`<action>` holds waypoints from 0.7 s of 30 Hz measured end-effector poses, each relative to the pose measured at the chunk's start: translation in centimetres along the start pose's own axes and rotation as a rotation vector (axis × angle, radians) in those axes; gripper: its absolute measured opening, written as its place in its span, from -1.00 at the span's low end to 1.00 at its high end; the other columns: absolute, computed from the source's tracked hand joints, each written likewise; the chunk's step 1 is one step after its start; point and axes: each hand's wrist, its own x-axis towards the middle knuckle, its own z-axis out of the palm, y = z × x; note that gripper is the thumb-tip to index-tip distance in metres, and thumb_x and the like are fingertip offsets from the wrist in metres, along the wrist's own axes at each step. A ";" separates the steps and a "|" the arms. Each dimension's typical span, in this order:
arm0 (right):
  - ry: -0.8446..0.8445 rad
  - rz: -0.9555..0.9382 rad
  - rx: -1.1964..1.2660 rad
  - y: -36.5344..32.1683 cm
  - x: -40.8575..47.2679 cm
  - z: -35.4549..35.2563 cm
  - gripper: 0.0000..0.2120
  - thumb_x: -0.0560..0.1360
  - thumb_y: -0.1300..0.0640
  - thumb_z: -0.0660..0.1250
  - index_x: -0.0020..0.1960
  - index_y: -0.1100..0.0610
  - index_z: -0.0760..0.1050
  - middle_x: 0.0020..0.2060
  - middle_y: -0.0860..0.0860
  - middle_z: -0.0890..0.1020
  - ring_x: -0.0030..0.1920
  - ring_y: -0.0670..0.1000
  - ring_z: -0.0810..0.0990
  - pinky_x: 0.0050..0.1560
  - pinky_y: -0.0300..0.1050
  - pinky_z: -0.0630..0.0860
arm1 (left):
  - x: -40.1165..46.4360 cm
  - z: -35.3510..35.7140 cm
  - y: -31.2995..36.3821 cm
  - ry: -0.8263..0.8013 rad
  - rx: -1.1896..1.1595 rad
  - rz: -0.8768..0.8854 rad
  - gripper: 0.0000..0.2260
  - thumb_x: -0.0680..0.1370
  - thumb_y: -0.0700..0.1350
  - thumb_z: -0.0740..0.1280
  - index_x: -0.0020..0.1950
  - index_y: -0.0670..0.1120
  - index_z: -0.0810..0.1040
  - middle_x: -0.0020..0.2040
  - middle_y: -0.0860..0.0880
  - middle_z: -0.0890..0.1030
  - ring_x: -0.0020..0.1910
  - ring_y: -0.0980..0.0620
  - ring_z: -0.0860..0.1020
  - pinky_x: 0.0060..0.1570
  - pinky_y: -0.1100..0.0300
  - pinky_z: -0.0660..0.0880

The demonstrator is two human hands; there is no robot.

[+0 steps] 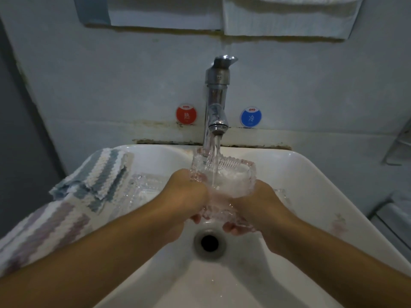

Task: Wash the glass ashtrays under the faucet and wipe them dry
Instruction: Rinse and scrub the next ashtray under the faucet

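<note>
At frame centre, above the drain [209,241], the left hand [189,192] and right hand [259,202] curl round opposite sides of a clear glass ashtray [224,178], fingers tucked beneath it. The square, ribbed-edged ashtray tilts its hollow toward the camera, far rim raised, water foaming white inside. Farther up, the faucet [216,101] pours into it; a second ashtray [142,185] lies beside a striped towel [73,192] at left

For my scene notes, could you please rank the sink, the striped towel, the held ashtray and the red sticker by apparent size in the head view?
1. sink
2. striped towel
3. ashtray
4. red sticker
</note>
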 end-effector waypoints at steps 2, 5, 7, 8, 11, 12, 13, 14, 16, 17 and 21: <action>0.076 0.019 0.026 0.2 0.2 0.2 -0.72 0.43 0.03 0.55 0.05 0.13 0.61 -0.33 0.10 0.72 -0.44 0.06 0.67 -0.47 -0.17 0.56 | -0.1 0.1 0.1 -0.018 -0.007 -0.018 -0.74 0.51 -0.36 0.31 0.17 -0.17 0.50 -0.05 -0.20 0.61 -0.28 -0.05 0.52 -0.48 0.19 0.42; 0.121 0.028 0.020 0.3 0.3 0.2 -0.65 0.37 -0.04 0.59 0.04 0.12 0.63 -0.30 0.07 0.73 -0.36 0.08 0.71 -0.38 -0.11 0.63 | -0.1 -0.2 0.3 -0.023 0.020 -0.010 -0.77 0.53 -0.30 0.38 0.14 -0.14 0.46 -0.05 -0.16 0.59 -0.26 -0.04 0.55 -0.50 0.22 0.48; 0.044 -0.002 -0.007 0.1 0.1 0.0 -0.66 0.37 -0.01 0.60 0.07 0.10 0.65 -0.26 0.07 0.74 -0.37 0.03 0.69 -0.38 -0.15 0.59 | 0.2 -0.6 0.4 -0.022 0.055 0.009 -0.85 0.50 -0.31 0.42 0.03 -0.22 0.52 -0.11 -0.17 0.60 -0.26 -0.10 0.58 -0.41 0.14 0.57; -0.014 -0.027 -0.014 0.0 -0.1 -0.1 -0.70 0.38 0.04 0.59 0.06 0.09 0.67 -0.25 0.08 0.74 -0.39 0.00 0.67 -0.38 -0.15 0.58 | 0.3 -0.8 0.3 -0.015 0.057 0.016 -0.91 0.49 -0.31 0.43 -0.04 -0.25 0.56 -0.15 -0.18 0.60 -0.26 -0.12 0.59 -0.31 0.06 0.62; -0.137 -0.081 -0.019 -0.4 -0.6 0.0 -0.83 0.44 0.16 0.54 0.02 0.07 0.67 -0.22 0.15 0.73 -0.34 0.05 0.61 -0.31 -0.08 0.58 | 0.5 -1.0 0.3 0.033 0.062 0.018 -0.83 0.53 -0.16 0.46 0.00 -0.26 0.62 -0.09 -0.25 0.67 -0.22 -0.10 0.60 -0.24 0.09 0.58; -0.148 -0.089 -0.020 -0.2 -0.4 0.0 -0.84 0.45 0.18 0.52 0.02 0.07 0.67 -0.20 0.18 0.72 -0.33 0.07 0.60 -0.29 -0.07 0.57 | 0.5 -1.0 0.3 0.049 0.065 0.021 -0.79 0.52 -0.12 0.47 0.02 -0.25 0.62 -0.06 -0.25 0.67 -0.23 -0.07 0.59 -0.31 0.16 0.52; -0.156 -0.099 -0.024 -0.2 -0.4 0.1 -0.84 0.46 0.21 0.51 0.03 0.07 0.67 -0.19 0.19 0.71 -0.32 0.07 0.61 -0.27 -0.05 0.57 | 0.4 -1.0 0.2 0.062 0.060 0.024 -0.76 0.51 -0.10 0.50 0.00 -0.26 0.62 -0.09 -0.25 0.67 -0.27 -0.03 0.58 -0.42 0.23 0.49; -0.168 -0.118 -0.028 0.0 -0.3 0.1 -0.82 0.47 0.22 0.50 0.06 0.08 0.67 -0.15 0.20 0.71 -0.31 0.09 0.63 -0.24 -0.03 0.57 | 0.4 -0.9 0.1 0.064 0.046 0.021 -0.75 0.48 -0.09 0.53 -0.05 -0.26 0.61 -0.18 -0.21 0.65 -0.35 0.01 0.56 -0.52 0.29 0.44; -0.179 -0.138 -0.027 0.5 0.1 0.0 -0.74 0.49 0.22 0.45 0.16 0.06 0.63 -0.02 0.22 0.70 -0.14 0.24 0.69 -0.16 0.03 0.60 | 0.3 -0.7 0.0 0.067 0.025 0.018 -0.72 0.40 -0.09 0.58 -0.19 -0.22 0.55 -0.35 -0.08 0.56 -0.48 0.10 0.50 -0.63 0.37 0.34; -0.169 -0.125 -0.019 0.8 0.3 0.0 -0.69 0.50 0.21 0.41 0.23 0.04 0.60 0.02 0.21 0.69 -0.05 0.28 0.68 -0.12 0.06 0.62 | 0.4 -0.6 -0.2 0.074 0.031 0.019 -0.72 0.38 -0.09 0.60 -0.21 -0.19 0.54 -0.36 -0.05 0.55 -0.49 0.13 0.51 -0.62 0.35 0.37; -0.196 -0.050 0.018 1.2 0.8 -0.1 -0.63 0.54 0.27 0.32 0.30 0.00 0.51 0.03 0.20 0.70 -0.06 0.24 0.71 -0.01 0.18 0.67 | 1.1 -0.7 -0.5 0.128 0.081 0.067 -0.74 0.47 -0.06 0.54 0.03 -0.16 0.58 -0.06 -0.18 0.67 -0.13 -0.13 0.68 -0.18 -0.06 0.68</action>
